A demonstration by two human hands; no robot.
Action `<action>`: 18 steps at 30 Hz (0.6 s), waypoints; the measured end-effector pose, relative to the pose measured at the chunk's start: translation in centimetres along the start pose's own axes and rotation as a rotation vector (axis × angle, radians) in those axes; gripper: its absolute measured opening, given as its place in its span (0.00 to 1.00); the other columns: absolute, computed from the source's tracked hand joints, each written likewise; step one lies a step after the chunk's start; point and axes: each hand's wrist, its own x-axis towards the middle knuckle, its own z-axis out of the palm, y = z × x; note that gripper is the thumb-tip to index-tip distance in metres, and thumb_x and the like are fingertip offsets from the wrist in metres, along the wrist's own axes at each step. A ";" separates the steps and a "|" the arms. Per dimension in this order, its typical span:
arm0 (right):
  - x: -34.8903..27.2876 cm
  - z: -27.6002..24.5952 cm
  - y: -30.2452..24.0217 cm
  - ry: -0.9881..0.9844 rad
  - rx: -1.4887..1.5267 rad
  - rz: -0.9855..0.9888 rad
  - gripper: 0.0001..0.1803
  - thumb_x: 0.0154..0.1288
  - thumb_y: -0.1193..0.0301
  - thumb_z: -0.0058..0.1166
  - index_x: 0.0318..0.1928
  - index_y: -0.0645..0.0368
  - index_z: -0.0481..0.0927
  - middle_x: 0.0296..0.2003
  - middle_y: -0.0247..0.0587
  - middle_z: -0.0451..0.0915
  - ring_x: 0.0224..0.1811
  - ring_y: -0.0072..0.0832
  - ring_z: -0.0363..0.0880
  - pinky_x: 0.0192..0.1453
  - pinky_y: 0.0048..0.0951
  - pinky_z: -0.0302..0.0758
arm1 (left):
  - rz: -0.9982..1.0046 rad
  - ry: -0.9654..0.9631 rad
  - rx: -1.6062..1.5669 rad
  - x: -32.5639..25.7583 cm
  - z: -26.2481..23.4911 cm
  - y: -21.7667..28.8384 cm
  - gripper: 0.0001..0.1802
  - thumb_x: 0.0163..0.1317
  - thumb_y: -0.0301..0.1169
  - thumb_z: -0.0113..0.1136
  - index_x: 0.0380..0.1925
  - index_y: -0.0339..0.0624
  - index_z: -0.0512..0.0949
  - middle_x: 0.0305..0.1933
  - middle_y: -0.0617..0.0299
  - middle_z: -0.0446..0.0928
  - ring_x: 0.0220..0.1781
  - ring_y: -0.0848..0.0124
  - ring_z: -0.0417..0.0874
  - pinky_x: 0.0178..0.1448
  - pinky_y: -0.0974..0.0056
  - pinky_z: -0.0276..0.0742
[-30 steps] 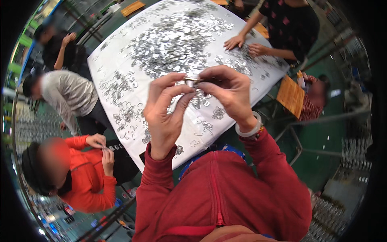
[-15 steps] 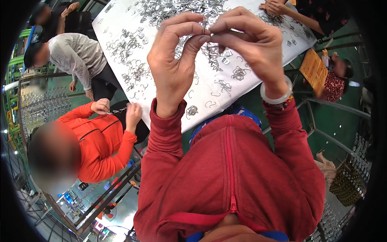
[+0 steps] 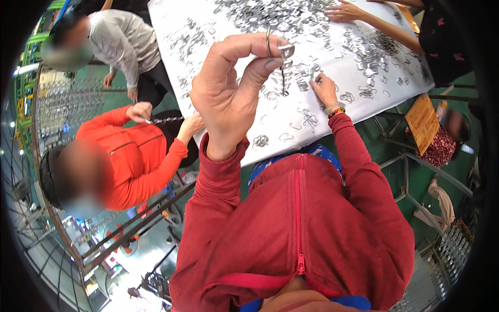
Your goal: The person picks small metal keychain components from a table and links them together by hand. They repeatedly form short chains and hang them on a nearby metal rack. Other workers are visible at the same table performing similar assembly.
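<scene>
My left hand (image 3: 226,91) is raised over the table, thumb and forefinger pinched on a curved metal wire hook (image 3: 268,42). Beside its fingertips is a small flat metal buckle (image 3: 286,50), and a thin dark strand (image 3: 284,82) shows below; how these join is too small to tell. Lower, at the tabletop, my right hand (image 3: 326,90) has its fingers bent together among loose metal pieces. Whatever is between those fingertips cannot be made out. A white-covered table (image 3: 265,151) lies under both hands.
A large heap of metal pieces (image 3: 260,14) covers the table's far part, with wire hooks (image 3: 310,120) scattered nearer. At left, a person in orange (image 3: 138,174) holds a metal chain (image 3: 165,119). Another person's hand (image 3: 344,11) rests at the far right. A wooden stool (image 3: 422,122) stands right.
My right hand has left my left hand and moved down to the tabletop at right. My left hand keeps its pinch, and the view has shifted slightly.
</scene>
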 end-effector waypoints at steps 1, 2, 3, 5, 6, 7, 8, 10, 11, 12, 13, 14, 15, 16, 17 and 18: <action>-0.1 0.2 0.3 -0.062 0.029 0.062 0.13 0.48 0.68 0.58 0.30 0.64 0.75 0.29 0.58 0.78 0.36 0.53 0.75 0.42 0.45 0.71 | 0.005 0.008 -0.006 -0.1 -0.2 0.0 0.11 0.55 0.13 0.58 0.39 0.30 0.72 0.38 0.52 0.78 0.43 0.66 0.81 0.48 0.64 0.79; 0.1 0.0 0.0 -0.070 0.021 0.048 0.12 0.48 0.69 0.58 0.31 0.64 0.75 0.27 0.57 0.78 0.34 0.54 0.75 0.41 0.45 0.72 | 0.014 0.014 -0.017 -0.1 -0.5 0.0 0.11 0.55 0.13 0.58 0.39 0.30 0.72 0.38 0.52 0.78 0.43 0.66 0.81 0.47 0.64 0.79; 0.4 -0.8 -0.6 -0.147 0.007 0.096 0.12 0.48 0.71 0.57 0.32 0.65 0.75 0.27 0.55 0.79 0.33 0.49 0.77 0.40 0.41 0.73 | 0.030 0.030 -0.027 -0.1 -0.7 -0.2 0.11 0.54 0.13 0.58 0.37 0.30 0.73 0.38 0.52 0.78 0.42 0.66 0.81 0.47 0.64 0.80; 1.7 -3.3 -3.1 -0.222 0.190 0.169 0.10 0.50 0.73 0.56 0.34 0.66 0.77 0.26 0.50 0.80 0.30 0.40 0.80 0.38 0.34 0.75 | 0.014 0.000 -0.023 -0.2 -1.2 -0.3 0.10 0.54 0.13 0.59 0.37 0.30 0.73 0.36 0.53 0.79 0.41 0.67 0.82 0.47 0.65 0.80; 2.4 -4.9 -5.1 -0.236 0.388 0.207 0.09 0.52 0.74 0.55 0.34 0.67 0.77 0.26 0.46 0.80 0.29 0.34 0.80 0.37 0.30 0.76 | -0.002 -0.008 -0.013 -0.4 -1.4 -0.4 0.10 0.54 0.13 0.59 0.36 0.31 0.74 0.36 0.53 0.79 0.41 0.67 0.82 0.47 0.65 0.80; 3.1 -6.7 -7.4 -0.240 0.532 0.317 0.08 0.55 0.75 0.55 0.35 0.67 0.78 0.25 0.43 0.81 0.27 0.29 0.81 0.35 0.26 0.76 | -0.039 0.000 0.022 -0.7 -1.4 -0.5 0.09 0.55 0.14 0.58 0.36 0.31 0.75 0.34 0.54 0.80 0.39 0.68 0.83 0.45 0.66 0.80; 3.6 -8.9 -10.0 -0.232 0.753 0.177 0.10 0.58 0.78 0.54 0.40 0.69 0.78 0.28 0.38 0.81 0.29 0.22 0.79 0.37 0.21 0.76 | -0.070 -0.012 0.050 -0.9 -1.4 -0.6 0.08 0.55 0.14 0.58 0.36 0.31 0.75 0.34 0.55 0.80 0.39 0.69 0.83 0.45 0.66 0.80; 4.7 -13.4 -15.5 -0.231 0.923 -0.062 0.12 0.58 0.75 0.58 0.42 0.68 0.80 0.32 0.41 0.82 0.32 0.22 0.80 0.38 0.19 0.76 | -0.130 -0.038 0.115 -1.1 -1.5 -0.9 0.08 0.55 0.14 0.58 0.36 0.32 0.76 0.33 0.56 0.81 0.38 0.69 0.83 0.43 0.67 0.81; 4.4 -15.8 -18.0 -0.249 1.035 -0.222 0.10 0.59 0.78 0.57 0.41 0.68 0.80 0.33 0.42 0.82 0.33 0.22 0.81 0.40 0.20 0.77 | -0.126 -0.042 0.128 -1.2 -1.3 -1.2 0.07 0.55 0.15 0.59 0.35 0.33 0.77 0.32 0.57 0.81 0.37 0.70 0.84 0.42 0.69 0.81; 3.8 -17.8 -20.2 -0.208 0.956 -0.323 0.09 0.59 0.81 0.56 0.42 0.69 0.80 0.33 0.41 0.82 0.33 0.23 0.81 0.40 0.21 0.78 | -0.124 -0.063 0.156 -1.2 -1.3 -1.4 0.07 0.55 0.16 0.59 0.34 0.33 0.78 0.32 0.57 0.81 0.37 0.70 0.84 0.42 0.69 0.80; 3.0 -19.5 -22.1 -0.187 0.875 -0.398 0.10 0.58 0.83 0.55 0.42 0.70 0.80 0.35 0.42 0.82 0.34 0.24 0.81 0.41 0.21 0.78 | -0.121 -0.084 0.184 -1.2 -1.2 -1.6 0.07 0.54 0.16 0.60 0.34 0.33 0.78 0.31 0.58 0.81 0.37 0.71 0.84 0.41 0.69 0.80; 2.2 -20.5 -23.7 -0.133 0.878 -0.451 0.10 0.58 0.84 0.55 0.42 0.71 0.80 0.35 0.44 0.82 0.34 0.25 0.81 0.40 0.21 0.78 | -0.122 -0.107 0.214 -1.3 -1.2 -1.6 0.07 0.54 0.16 0.60 0.34 0.34 0.78 0.31 0.58 0.81 0.37 0.71 0.84 0.41 0.69 0.80; 1.6 -21.1 -24.9 -0.096 0.859 -0.498 0.10 0.58 0.85 0.55 0.41 0.72 0.79 0.36 0.45 0.82 0.35 0.25 0.81 0.39 0.21 0.78 | -0.131 -0.096 0.200 -1.4 -1.0 -1.7 0.07 0.52 0.17 0.62 0.33 0.35 0.79 0.30 0.59 0.81 0.34 0.71 0.83 0.38 0.69 0.79; 1.2 -21.4 -25.8 -0.061 0.841 -0.543 0.09 0.58 0.85 0.54 0.41 0.73 0.79 0.36 0.47 0.82 0.35 0.25 0.80 0.39 0.21 0.77 | -0.099 -0.123 0.228 -1.4 -1.0 -1.6 0.07 0.54 0.17 0.60 0.34 0.34 0.78 0.31 0.58 0.81 0.35 0.71 0.83 0.40 0.69 0.79; 1.1 -21.3 -26.3 -0.013 0.853 -0.592 0.10 0.57 0.86 0.55 0.41 0.73 0.79 0.36 0.47 0.82 0.34 0.25 0.80 0.38 0.21 0.78 | -0.082 -0.162 0.264 -1.4 -0.9 -1.6 0.07 0.55 0.16 0.59 0.35 0.32 0.77 0.32 0.57 0.81 0.36 0.71 0.83 0.42 0.69 0.80; 0.9 -21.2 -26.5 -0.019 0.873 -0.566 0.10 0.57 0.86 0.55 0.41 0.73 0.79 0.36 0.47 0.82 0.34 0.25 0.80 0.38 0.21 0.78 | -0.052 -0.188 0.299 -1.3 -0.9 -1.6 0.07 0.56 0.15 0.57 0.35 0.31 0.76 0.33 0.57 0.81 0.37 0.72 0.83 0.43 0.69 0.80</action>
